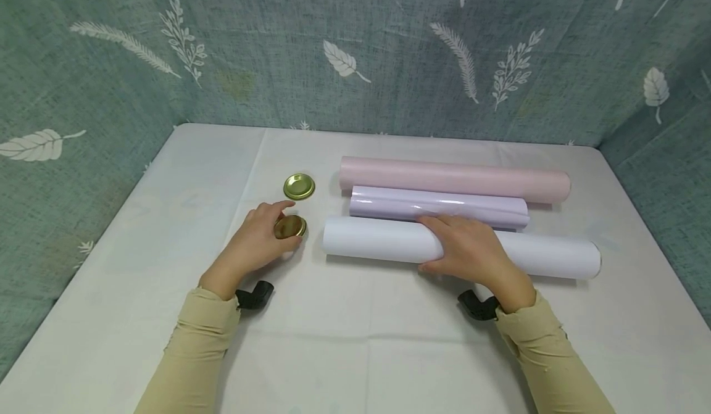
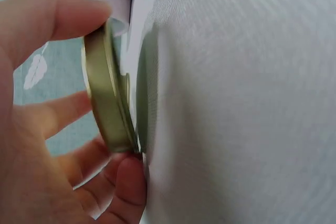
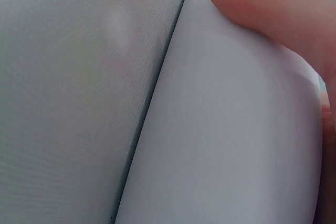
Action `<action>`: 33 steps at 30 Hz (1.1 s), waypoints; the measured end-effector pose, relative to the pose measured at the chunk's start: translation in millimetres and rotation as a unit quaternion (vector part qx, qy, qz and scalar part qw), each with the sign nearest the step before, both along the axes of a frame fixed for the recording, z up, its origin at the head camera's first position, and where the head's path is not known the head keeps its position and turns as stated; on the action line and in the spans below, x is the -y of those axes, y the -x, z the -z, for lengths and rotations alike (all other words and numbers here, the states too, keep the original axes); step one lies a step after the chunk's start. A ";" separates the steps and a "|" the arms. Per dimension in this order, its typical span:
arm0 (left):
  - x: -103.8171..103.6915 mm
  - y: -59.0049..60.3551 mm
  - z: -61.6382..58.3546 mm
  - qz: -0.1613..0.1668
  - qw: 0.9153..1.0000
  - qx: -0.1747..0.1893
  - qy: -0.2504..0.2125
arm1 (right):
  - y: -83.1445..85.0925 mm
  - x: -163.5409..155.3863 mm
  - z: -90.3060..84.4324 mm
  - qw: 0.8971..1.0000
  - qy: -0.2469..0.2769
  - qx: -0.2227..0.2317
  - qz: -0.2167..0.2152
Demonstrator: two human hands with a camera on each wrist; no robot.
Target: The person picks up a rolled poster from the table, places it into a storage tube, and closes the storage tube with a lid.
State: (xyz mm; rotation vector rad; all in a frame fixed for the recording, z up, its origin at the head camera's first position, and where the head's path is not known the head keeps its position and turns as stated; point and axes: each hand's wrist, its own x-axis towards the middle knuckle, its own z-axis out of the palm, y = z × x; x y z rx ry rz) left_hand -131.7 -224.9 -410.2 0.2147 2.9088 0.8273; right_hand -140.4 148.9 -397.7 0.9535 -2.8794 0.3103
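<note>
Now, gold lid and white roll in hand
My left hand (image 1: pixel 252 244) pinches the gold lid (image 1: pixel 289 227); my right hand (image 1: pixel 472 250) curls over the white roll (image 1: pixel 383 241); loosen it and the roll may wander

Surface: table (image 1: pixel 166 229) under white cloth | under right hand (image 1: pixel 469 250): white roll (image 1: pixel 383 241); beyond it, lilac roll (image 1: pixel 439 203), pink roll (image 1: pixel 455 176) | beyond left hand (image 1: pixel 258 244): gold lid (image 1: pixel 299 186)

It looks like a makeshift craft or recording booth rather than a lived-in room: a table (image 1: pixel 166 229) under a pale cloth, closed in on three sides by a teal leaf-print fabric backdrop (image 1: pixel 355 50), with paper rolls (image 1: pixel 455 179) laid out.
</note>
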 end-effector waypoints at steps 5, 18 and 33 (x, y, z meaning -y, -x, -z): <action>0.1 -0.8 0.4 -0.010 1.000 0.013 0.003 | -0.5 -0.8 -0.2 1.000 0.002 0.002 0.001; 3.7 0.8 -1.0 -0.060 0.997 0.022 -0.039 | 0.2 -0.4 0.4 1.000 0.003 0.000 -0.002; 9.9 0.9 -5.2 -0.074 0.989 0.092 -0.087 | 0.0 0.4 0.3 1.000 0.003 0.002 -0.001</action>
